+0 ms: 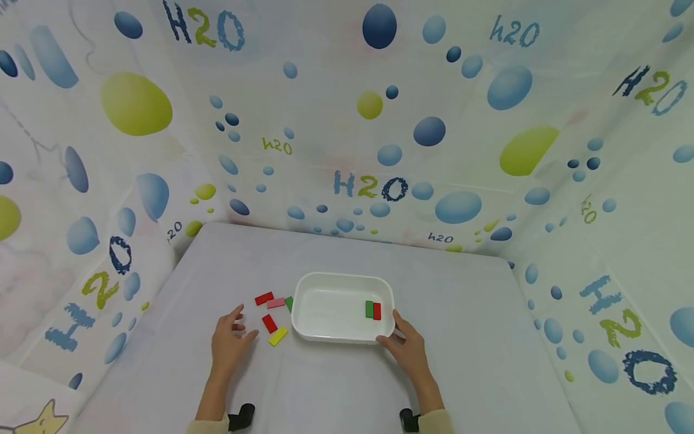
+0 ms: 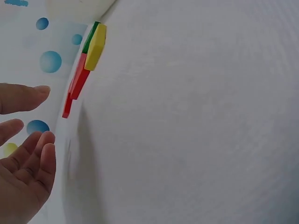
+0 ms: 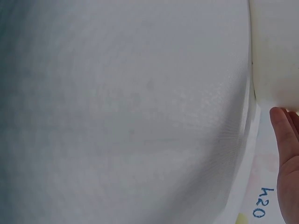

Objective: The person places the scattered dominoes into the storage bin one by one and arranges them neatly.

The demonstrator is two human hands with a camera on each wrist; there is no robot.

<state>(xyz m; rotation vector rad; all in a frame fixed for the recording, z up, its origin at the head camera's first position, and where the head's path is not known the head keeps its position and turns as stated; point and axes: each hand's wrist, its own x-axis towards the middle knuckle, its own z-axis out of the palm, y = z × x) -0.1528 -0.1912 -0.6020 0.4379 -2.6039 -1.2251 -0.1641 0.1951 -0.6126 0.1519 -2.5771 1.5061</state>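
Observation:
A white rectangular tray [image 1: 341, 338] stands on the table. A green block [image 1: 369, 309] and a red block [image 1: 376, 311] lie side by side in its right part. My right hand [image 1: 408, 346] holds the tray's near right corner, thumb at the front and fingers along the side. My left hand [image 1: 230, 343] is held apart from the loose blocks, its fingers loosely bent and nothing in them. Nearest to it are a red block [image 1: 269, 323] and a yellow block [image 1: 278, 336]. Behind these lie another red block [image 1: 264, 298], a pink block [image 1: 275, 303] and a green block [image 1: 289, 304], partly hidden by the tray.
A pale cloth covers the table [image 1: 477, 337]. Printed curtains [image 1: 325, 120] with blue and green drops enclose its back and sides. Dark wrist straps [image 1: 242, 417] show at both sleeves.

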